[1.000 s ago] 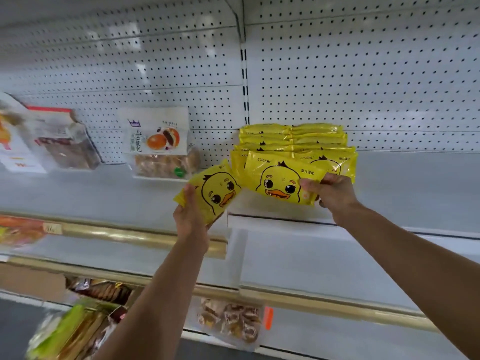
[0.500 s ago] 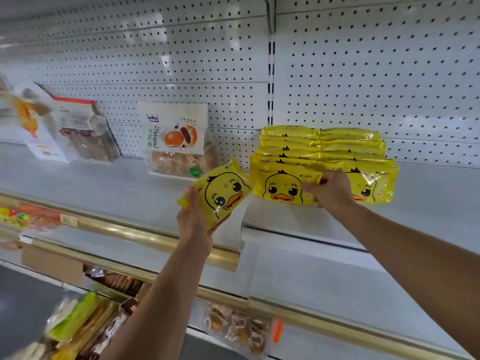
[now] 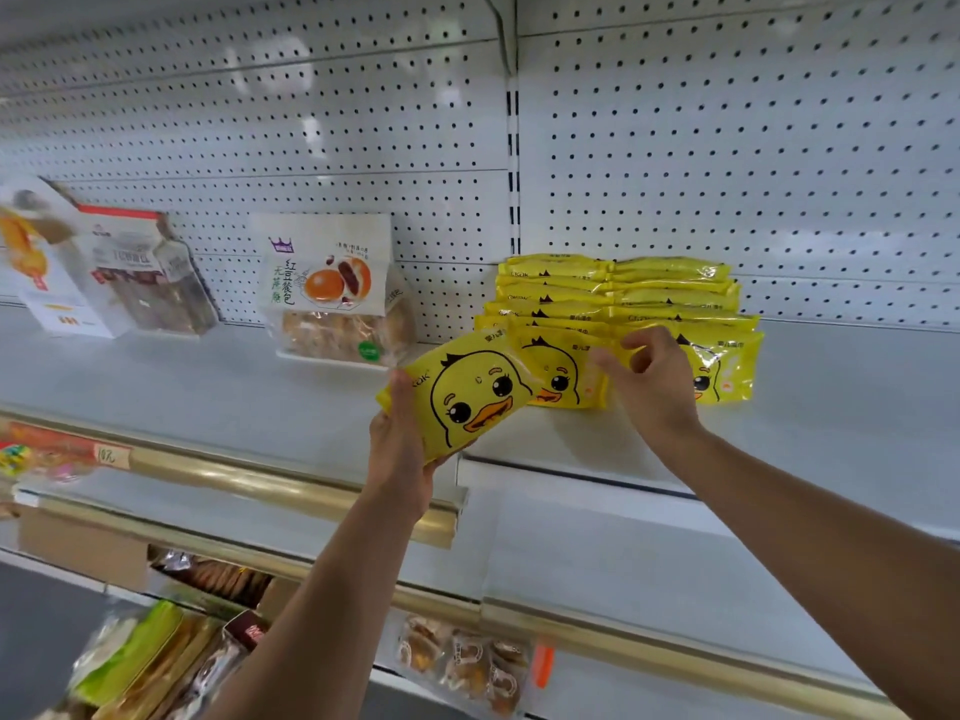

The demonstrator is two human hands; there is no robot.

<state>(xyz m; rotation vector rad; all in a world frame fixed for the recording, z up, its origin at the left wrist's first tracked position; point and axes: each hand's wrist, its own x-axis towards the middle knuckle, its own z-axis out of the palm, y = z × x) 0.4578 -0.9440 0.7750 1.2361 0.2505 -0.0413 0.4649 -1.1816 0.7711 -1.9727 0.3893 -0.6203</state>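
My left hand (image 3: 400, 449) grips a yellow pack with a cartoon duck face (image 3: 467, 402) by its lower left edge and holds it tilted above the shelf's front. Behind it, two rows of the same yellow duck packs (image 3: 618, 298) are stacked against the pegboard back. The front pack of the left row (image 3: 563, 376) stands on edge, and another front pack (image 3: 727, 371) stands to its right. My right hand (image 3: 649, 392) hovers just in front of these two packs with loosely curled fingers and thumb apart, holding nothing.
The white shelf (image 3: 208, 387) also carries a bag of buns (image 3: 332, 293) and boxed snacks (image 3: 140, 272) to the left. A gold rail (image 3: 291, 485) runs along the shelf front. Lower shelves hold bagged pastries (image 3: 467, 662) and green-wrapped snacks (image 3: 135, 657).
My right hand pushed the front duck pack back against the stack and let go of it. My left hand kept its pack and moved slightly toward the stack.
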